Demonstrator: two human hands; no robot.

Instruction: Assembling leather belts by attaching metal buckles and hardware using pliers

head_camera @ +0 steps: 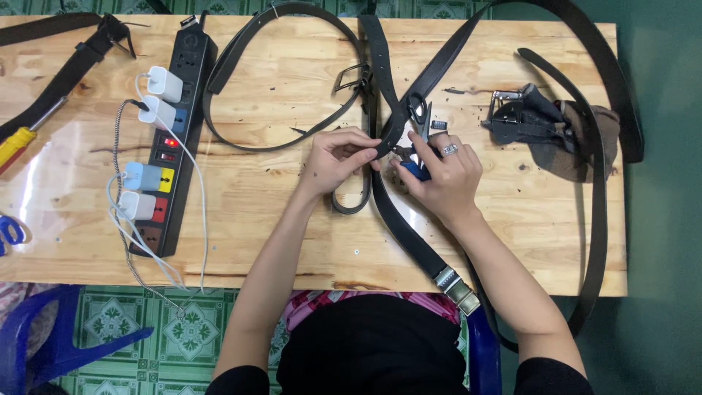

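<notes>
- black belt (395,212) lies across the middle of the wooden table (292,219), its metal buckle (457,287) hanging off the near edge.
- left hand (336,157) pinches the strap; right hand (442,175) grips blue-handled scissors (418,128) at it (cut looks unfinished).
- dark trimmings scattered right of the belt.
- no containers in view.
</notes>
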